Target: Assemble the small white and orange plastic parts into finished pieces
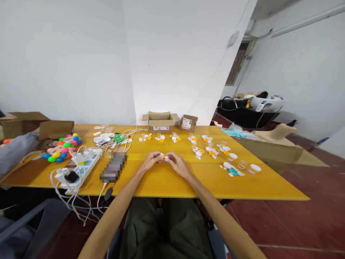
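Close together over the middle of the table, both hands have their fingers closed. My left hand pinches a small orange-and-white plastic piece at its fingertips. Beside it, my right hand grips a small white piece, partly covered by the fingers. Whether the two pieces touch cannot be made out. Beyond the hands lie small groups of loose parts, including an orange disc and clear cups. Off to the right are a teal disc, a white-lidded jar and a clear ring-shaped cup.
An open cardboard box and a smaller box stand at the wall. On the left are a power strip with tangled white cables, a blurred-out phone-like device and colourful balls. The wooden table ends just before my lap.
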The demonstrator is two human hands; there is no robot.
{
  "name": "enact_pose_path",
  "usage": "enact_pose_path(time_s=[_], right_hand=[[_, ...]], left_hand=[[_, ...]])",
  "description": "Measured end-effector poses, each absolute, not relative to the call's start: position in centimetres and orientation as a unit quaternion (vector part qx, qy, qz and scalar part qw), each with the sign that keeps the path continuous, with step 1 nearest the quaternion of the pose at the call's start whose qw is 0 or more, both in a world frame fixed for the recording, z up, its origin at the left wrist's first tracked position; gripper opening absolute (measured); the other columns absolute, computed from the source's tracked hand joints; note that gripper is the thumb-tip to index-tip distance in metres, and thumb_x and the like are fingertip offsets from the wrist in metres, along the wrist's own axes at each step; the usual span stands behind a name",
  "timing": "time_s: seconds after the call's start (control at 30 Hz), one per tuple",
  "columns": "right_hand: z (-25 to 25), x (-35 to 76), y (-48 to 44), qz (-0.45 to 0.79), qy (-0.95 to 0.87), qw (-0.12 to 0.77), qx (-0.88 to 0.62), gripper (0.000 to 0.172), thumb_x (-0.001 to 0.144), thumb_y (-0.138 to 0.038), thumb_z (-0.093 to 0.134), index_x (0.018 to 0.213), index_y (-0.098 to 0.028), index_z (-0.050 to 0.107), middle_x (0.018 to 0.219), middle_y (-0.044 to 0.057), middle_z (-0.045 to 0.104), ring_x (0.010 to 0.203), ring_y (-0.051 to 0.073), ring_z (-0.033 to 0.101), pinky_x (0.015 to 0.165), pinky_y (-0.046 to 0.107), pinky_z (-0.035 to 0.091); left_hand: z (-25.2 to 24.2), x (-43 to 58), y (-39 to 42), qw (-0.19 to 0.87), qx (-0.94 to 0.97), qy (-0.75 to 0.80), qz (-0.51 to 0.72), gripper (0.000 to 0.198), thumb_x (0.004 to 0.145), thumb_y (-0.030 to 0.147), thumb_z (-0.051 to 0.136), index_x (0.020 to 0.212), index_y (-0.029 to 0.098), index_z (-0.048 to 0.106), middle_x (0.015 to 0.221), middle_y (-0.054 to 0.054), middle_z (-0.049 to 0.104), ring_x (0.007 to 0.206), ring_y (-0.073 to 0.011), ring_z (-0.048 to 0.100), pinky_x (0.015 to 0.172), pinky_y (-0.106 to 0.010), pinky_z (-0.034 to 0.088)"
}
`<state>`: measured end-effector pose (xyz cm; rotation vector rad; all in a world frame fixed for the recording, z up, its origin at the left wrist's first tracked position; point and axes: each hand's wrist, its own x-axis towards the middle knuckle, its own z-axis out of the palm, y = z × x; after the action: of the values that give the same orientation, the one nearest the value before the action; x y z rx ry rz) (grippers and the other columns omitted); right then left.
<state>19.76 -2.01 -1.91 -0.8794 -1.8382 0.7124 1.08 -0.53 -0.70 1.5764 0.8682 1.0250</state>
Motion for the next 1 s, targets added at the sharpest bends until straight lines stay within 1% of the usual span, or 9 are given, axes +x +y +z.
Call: enact_pose_path(time_s=[0.17,0.33,0.43,0.53,0.73,0.87,1.0], right_hand=[[-1.86,19.78,-2.05,0.293,-0.757,0.46,-0.36,0.017,0.089,-0.036,0.055,0.093,-0.023,0.065,0.09,0.003,0.072,0.081,0.02,0.065,0.078,0.033,0.052],[-1.82,19.97,-2.28,0.213,-0.785,0.467,-0.346,0.013,0.089,-0.026,0.056,0.097,-0.024,0.066,0.09,0.005,0.068,0.081,0.02,0.063,0.077,0.033,0.052],[-1.84,20.01,-2.41,0.175,-0.804,0.464,-0.328,0.017,0.09,-0.02,0.052,0.097,-0.026,0.066,0.092,0.006,0.064,0.085,0.021,0.062,0.079,0.034,0.052],[-1.83,20.01,-2.47,0.166,-0.808,0.465,-0.321,0.018,0.09,-0.019,0.05,0.096,-0.026,0.066,0.093,0.006,0.063,0.086,0.022,0.061,0.08,0.034,0.051],[-1.84,19.96,-2.4,0.196,-0.79,0.47,-0.341,0.012,0.089,-0.028,0.057,0.097,-0.026,0.066,0.09,0.005,0.068,0.082,0.021,0.064,0.078,0.034,0.052],[-1.85,19.86,-2.28,0.232,-0.772,0.463,-0.368,0.014,0.089,-0.034,0.058,0.094,-0.024,0.066,0.088,0.004,0.072,0.078,0.02,0.066,0.075,0.033,0.053],[-1.75,19.76,-2.24,0.252,-0.768,0.458,-0.369,0.017,0.09,-0.037,0.056,0.09,-0.024,0.065,0.086,0.003,0.073,0.078,0.02,0.067,0.075,0.032,0.052]], left_hand=[[-0.59,1.12,-0.64,0.511,0.657,0.355,0.426,0.04,0.073,0.054,0.071,0.08,0.015,0.071,0.072,-0.002,0.066,0.066,-0.0139,0.058,0.065,-0.026,0.045],[-0.34,1.07,-0.73,0.517,0.653,0.354,0.425,0.042,0.072,0.056,0.072,0.077,0.015,0.07,0.063,0.0,0.062,0.061,-0.013,0.056,0.064,-0.026,0.045],[-0.29,1.09,-0.77,0.514,0.652,0.36,0.425,0.042,0.073,0.057,0.071,0.076,0.015,0.069,0.062,0.0,0.062,0.061,-0.0135,0.057,0.064,-0.026,0.044],[-0.27,1.12,-0.8,0.51,0.653,0.364,0.425,0.043,0.074,0.058,0.07,0.073,0.015,0.068,0.06,0.0,0.061,0.06,-0.0137,0.056,0.063,-0.026,0.044],[-0.47,0.99,-0.66,0.507,0.654,0.367,0.425,0.043,0.075,0.058,0.069,0.073,0.015,0.069,0.06,-0.001,0.061,0.061,-0.0141,0.056,0.062,-0.026,0.043],[-0.59,0.98,-0.6,0.511,0.655,0.363,0.422,0.043,0.073,0.058,0.071,0.077,0.015,0.07,0.065,-0.002,0.064,0.063,-0.0141,0.057,0.063,-0.026,0.044],[-0.53,1.06,-0.64,0.513,0.656,0.36,0.421,0.043,0.073,0.058,0.071,0.077,0.015,0.07,0.069,-0.002,0.065,0.065,-0.014,0.058,0.065,-0.026,0.045]])
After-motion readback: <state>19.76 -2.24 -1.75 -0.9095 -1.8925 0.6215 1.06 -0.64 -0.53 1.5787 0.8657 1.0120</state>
